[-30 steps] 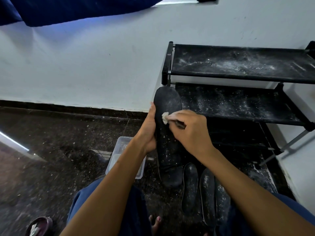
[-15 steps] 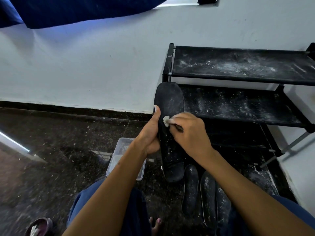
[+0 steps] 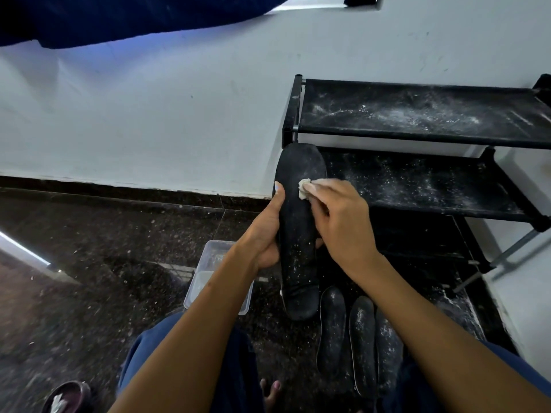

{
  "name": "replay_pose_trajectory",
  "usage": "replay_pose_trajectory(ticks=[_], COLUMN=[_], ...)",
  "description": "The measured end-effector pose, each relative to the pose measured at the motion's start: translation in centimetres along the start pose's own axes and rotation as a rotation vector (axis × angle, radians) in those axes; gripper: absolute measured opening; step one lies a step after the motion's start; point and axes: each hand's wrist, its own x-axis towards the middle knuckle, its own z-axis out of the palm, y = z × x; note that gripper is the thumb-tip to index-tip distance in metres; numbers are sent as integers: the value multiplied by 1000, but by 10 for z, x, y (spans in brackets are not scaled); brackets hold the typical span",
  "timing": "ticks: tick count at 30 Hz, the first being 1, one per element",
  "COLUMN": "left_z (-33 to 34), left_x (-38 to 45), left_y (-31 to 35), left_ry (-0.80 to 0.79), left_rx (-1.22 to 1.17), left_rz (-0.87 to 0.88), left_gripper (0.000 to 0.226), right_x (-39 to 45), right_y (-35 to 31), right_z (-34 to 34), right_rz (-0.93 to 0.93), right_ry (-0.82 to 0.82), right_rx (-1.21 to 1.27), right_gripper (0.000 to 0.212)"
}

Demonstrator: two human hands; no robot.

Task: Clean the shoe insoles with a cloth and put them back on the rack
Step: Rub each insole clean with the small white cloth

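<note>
A long black insole (image 3: 298, 228), speckled with white dust, is held upright in front of me. My left hand (image 3: 265, 234) grips its left edge near the middle, thumb along the rim. My right hand (image 3: 340, 222) presses a small white cloth (image 3: 304, 189) against the insole's upper part. Three more dusty black insoles (image 3: 360, 338) lie side by side on the floor below my right forearm. The black two-shelf rack (image 3: 417, 114) stands against the wall at the right, both shelves dusted white and bare.
A clear plastic tub (image 3: 208, 281) sits on the dark speckled floor under my left wrist. A dark bowl (image 3: 64, 397) with something white in it is at the bottom left. My knees in blue trousers and bare toes (image 3: 269, 389) are at the bottom.
The insole has risen slightly toward the rack. My right hand with the cloth has slid up the insole toward its toe end.
</note>
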Motion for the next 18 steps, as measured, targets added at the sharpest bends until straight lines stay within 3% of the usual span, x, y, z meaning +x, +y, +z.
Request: replay_pose_trajectory(ticks=[7,13,18], left_z=[-6,-3,-5], left_x=[5,5,4], left_y=[-1,-1,-3], left_ry=[22,52,39], left_rx=[-10,9,-6], left_rz=[5,38,21], left_gripper=[77,68,73], right_x=[-18,-8,-19], right_y=[-11,-4,-14], right_z=[7,7,14], right_rz=[-88,32,-23], right_ry=[-267,-83,-228], right_rx=[44,-70,19], right_gripper=[14,14,11])
